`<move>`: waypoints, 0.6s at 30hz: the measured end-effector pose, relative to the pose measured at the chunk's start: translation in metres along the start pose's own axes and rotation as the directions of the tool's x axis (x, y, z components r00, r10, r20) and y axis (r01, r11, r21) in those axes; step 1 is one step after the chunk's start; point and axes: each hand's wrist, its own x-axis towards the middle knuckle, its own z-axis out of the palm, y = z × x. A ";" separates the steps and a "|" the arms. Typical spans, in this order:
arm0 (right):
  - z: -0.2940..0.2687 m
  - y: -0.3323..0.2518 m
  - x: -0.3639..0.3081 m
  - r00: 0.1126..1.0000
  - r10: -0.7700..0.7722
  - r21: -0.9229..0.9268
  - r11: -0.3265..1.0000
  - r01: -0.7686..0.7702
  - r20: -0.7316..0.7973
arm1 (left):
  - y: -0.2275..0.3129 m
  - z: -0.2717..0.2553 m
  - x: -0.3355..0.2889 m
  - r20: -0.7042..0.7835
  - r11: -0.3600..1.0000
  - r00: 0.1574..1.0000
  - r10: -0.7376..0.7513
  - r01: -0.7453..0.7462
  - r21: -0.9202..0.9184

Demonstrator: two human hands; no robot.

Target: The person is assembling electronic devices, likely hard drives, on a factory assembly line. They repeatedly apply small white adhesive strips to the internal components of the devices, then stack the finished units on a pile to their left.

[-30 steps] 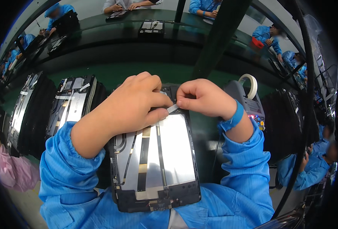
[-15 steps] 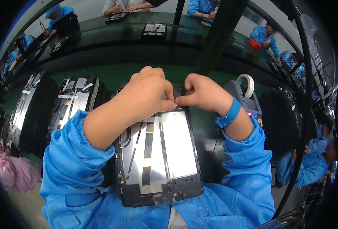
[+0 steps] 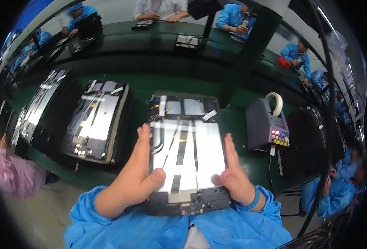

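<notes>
An opened tablet [image 3: 208, 153] lies in front of my body, its silver inner plate facing up with dark ribbon cables running along it. White strips are stuck near its far end, and its near edge reaches my blue smock. My left hand [image 3: 129, 180] holds its left side, thumb over the near left part and fingers stretched along the edge. On the opposite side, my right hand [image 3: 237, 178] grips in the same way, thumb resting on the right margin. The fingertips under the edges are partly hidden. A blue band circles my right wrist.
Two stacks of similar opened tablets [image 3: 96, 120] stand to the left. A grey tape dispenser [image 3: 258, 124] with a tape roll [image 3: 276, 106] sits right, beside a dark stack [image 3: 306, 128]. A green post [image 3: 250, 58] rises beyond. Co-workers sit around the benches.
Both hands have left the tablet's far end, where their fingertips were pinched together, and now hold its two sides nearer me. The whole view has shifted, showing the far end uncovered.
</notes>
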 end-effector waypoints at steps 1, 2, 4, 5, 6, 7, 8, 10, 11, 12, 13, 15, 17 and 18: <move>0.001 -0.003 0.000 1.000 -0.020 -0.026 0.999 0.021 0.006 | -0.004 0.000 -0.002 -0.021 0.993 1.000 0.020 -0.022 -0.112; -0.002 -0.007 0.004 0.999 -0.051 -0.060 0.997 0.052 0.003 | -0.007 0.002 -0.002 -0.080 0.946 0.996 0.033 -0.056 -0.319; -0.004 -0.027 0.013 0.996 -0.089 0.010 0.996 0.089 0.021 | 0.009 -0.006 -0.002 -0.139 0.854 0.990 0.014 -0.084 -0.513; -0.004 -0.037 0.020 0.991 -0.126 0.035 0.992 0.125 0.044 | 0.014 -0.010 -0.002 -0.201 0.781 0.979 -0.040 -0.095 -0.617; -0.003 -0.043 0.031 0.986 -0.148 0.054 0.988 0.144 0.078 | 0.016 -0.019 0.000 -0.280 0.816 0.958 -0.066 -0.110 -0.567; -0.002 -0.048 0.043 0.979 -0.170 0.073 0.984 0.162 0.115 | 0.017 -0.030 0.000 -0.314 0.812 0.947 -0.071 -0.127 -0.569; -0.002 -0.052 0.053 0.972 -0.178 0.083 0.982 0.167 0.152 | 0.019 -0.044 0.001 -0.340 0.809 0.938 -0.069 -0.146 -0.569; 0.004 -0.044 0.072 0.952 -0.220 0.264 0.951 0.160 0.215 | 0.012 -0.089 0.005 -0.391 0.818 0.920 -0.039 -0.195 -0.541; 0.005 -0.047 0.074 0.937 -0.212 0.309 0.943 0.122 0.278 | 0.004 -0.115 0.003 -0.378 0.843 0.923 -0.067 -0.151 -0.516; 0.005 -0.049 0.076 0.915 -0.211 0.352 0.932 0.083 0.343 | -0.005 -0.141 -0.001 -0.370 0.867 0.924 -0.094 -0.106 -0.487; 0.004 -0.047 0.075 0.883 -0.289 0.207 0.952 0.225 0.369 | -0.017 -0.163 -0.005 -0.393 0.866 0.910 -0.136 -0.083 -0.493; 0.000 -0.050 0.067 0.861 -0.292 0.211 0.952 0.221 0.417 | -0.047 -0.198 -0.005 -0.392 0.856 0.894 -0.216 -0.019 -0.516; -0.004 -0.051 0.055 0.868 -0.274 0.268 0.948 0.172 0.415 | -0.063 -0.213 0.000 -0.358 0.875 0.886 -0.296 0.101 -0.473; -0.007 -0.050 0.051 0.871 -0.273 0.260 0.949 0.176 0.408 | -0.067 -0.214 0.004 -0.356 0.882 0.876 -0.326 0.147 -0.447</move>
